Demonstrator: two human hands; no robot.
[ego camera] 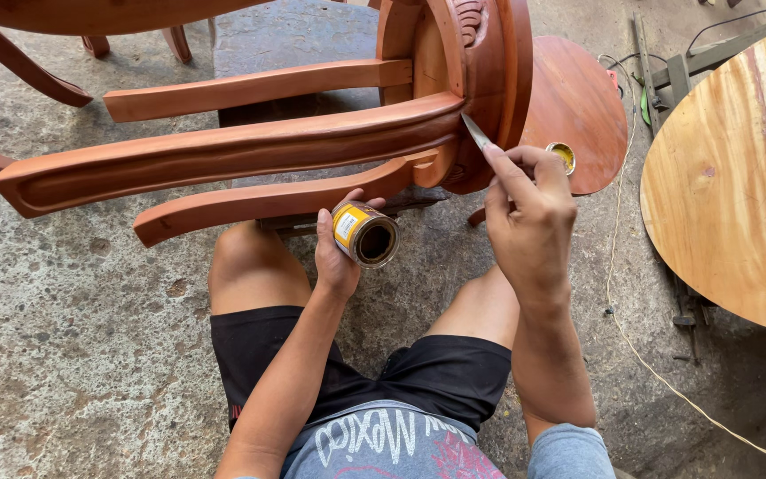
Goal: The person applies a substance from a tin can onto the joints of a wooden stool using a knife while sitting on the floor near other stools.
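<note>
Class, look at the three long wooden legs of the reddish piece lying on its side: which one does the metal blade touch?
The middle, thickest leg: the blade in the right hand meets its end.

We see a rough grey concrete floor, mottled and stained, lit by even daylight. At the far right lies a large round tabletop of pale, streaked wood, unstained. Between it and a smaller reddish round top, a thin pale cord trails across the floor toward the lower right corner. Dark metal bars lie at the upper right. At the upper left, curved reddish legs of other furniture stand on the concrete.
</note>
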